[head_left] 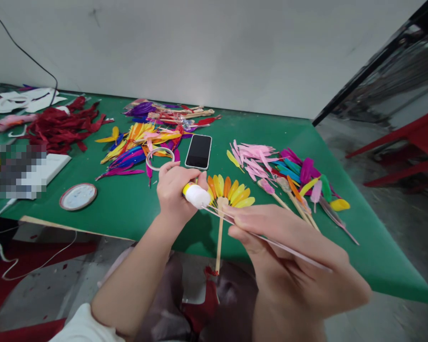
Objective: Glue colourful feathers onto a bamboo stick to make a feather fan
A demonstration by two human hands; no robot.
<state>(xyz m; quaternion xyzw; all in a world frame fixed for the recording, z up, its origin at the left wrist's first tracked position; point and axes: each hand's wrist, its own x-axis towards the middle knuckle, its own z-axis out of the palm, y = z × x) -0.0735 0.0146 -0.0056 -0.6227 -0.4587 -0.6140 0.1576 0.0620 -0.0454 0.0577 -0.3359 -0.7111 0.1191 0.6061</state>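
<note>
My left hand (pixel 176 190) is wrapped round a small white bottle (pixel 197 195) with a yellow part, its tip pointing right. Pinched in my right hand (pixel 288 247) is a pair of thin tweezers (pixel 278 244), whose points reach the bottle's tip. Whether anything sits between those points is too small to tell. Under and between the hands is a flat wooden stick (pixel 219 242) with yellow and orange feathers (pixel 231 190) fanned round its top. The stick's lower end extends past the table edge.
On the green table (pixel 128 209) are a phone (pixel 199 152), a tape ring (pixel 160 158), colourful feathers (pixel 135 142), pink feathers (pixel 255 156), several feathered sticks (pixel 299 204), a round lid (pixel 78 196), dark red strips (pixel 59 124) and white masks (pixel 24 99). A red chair (pixel 410 147) stands right.
</note>
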